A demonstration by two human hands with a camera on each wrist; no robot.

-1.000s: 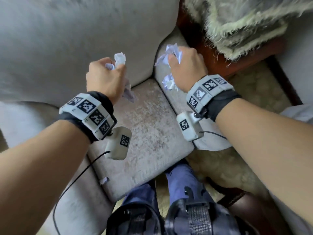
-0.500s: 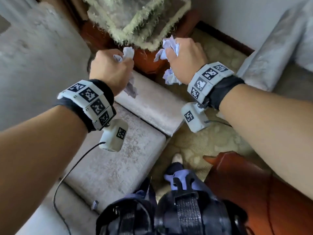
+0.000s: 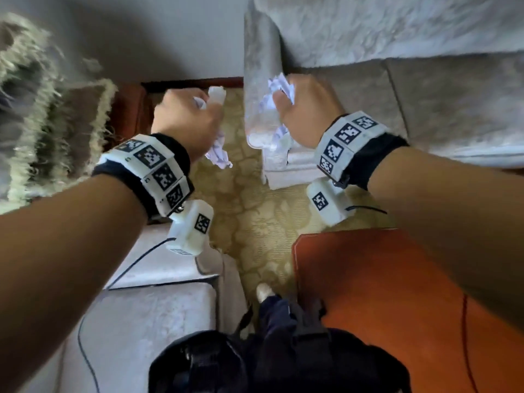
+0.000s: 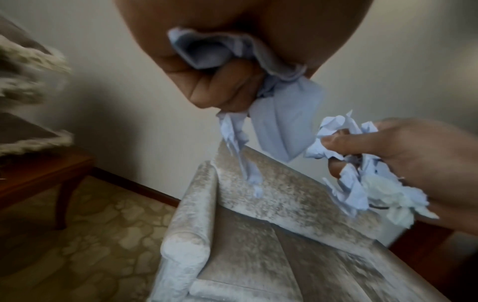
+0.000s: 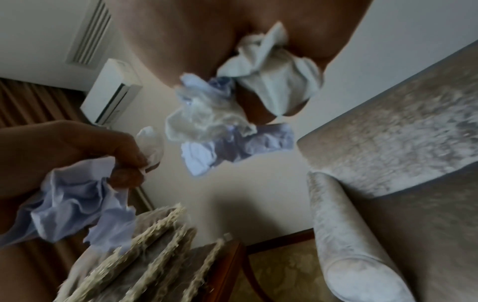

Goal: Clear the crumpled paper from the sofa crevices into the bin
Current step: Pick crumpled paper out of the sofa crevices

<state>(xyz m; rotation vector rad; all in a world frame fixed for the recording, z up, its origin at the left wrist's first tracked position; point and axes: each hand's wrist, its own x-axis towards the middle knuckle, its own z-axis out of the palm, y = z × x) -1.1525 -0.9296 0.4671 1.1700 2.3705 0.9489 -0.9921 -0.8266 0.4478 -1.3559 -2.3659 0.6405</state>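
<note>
My left hand [image 3: 187, 120] grips a wad of crumpled white paper [image 3: 217, 154] in a fist, held above the patterned carpet; paper sticks out above and below the fist. In the left wrist view the same paper [image 4: 279, 126] hangs from curled fingers [image 4: 232, 85]. My right hand [image 3: 306, 114] grips another wad of crumpled paper [image 3: 279, 86], held over the arm of a grey sofa [image 3: 261, 66]. The right wrist view shows that paper [image 5: 232, 122] bunched in the palm. No bin is in view.
A second grey sofa seat [image 3: 158, 307] lies at lower left. An orange-brown wooden table [image 3: 382, 293] is at lower right. A fringed cushion [image 3: 42, 109] sits on a wooden side table at left. Patterned carpet [image 3: 255, 217] runs between them.
The view has swung right, away from the first sofa toward a second sofa. Both hands still grip their paper wads and have travelled with the turn.
</note>
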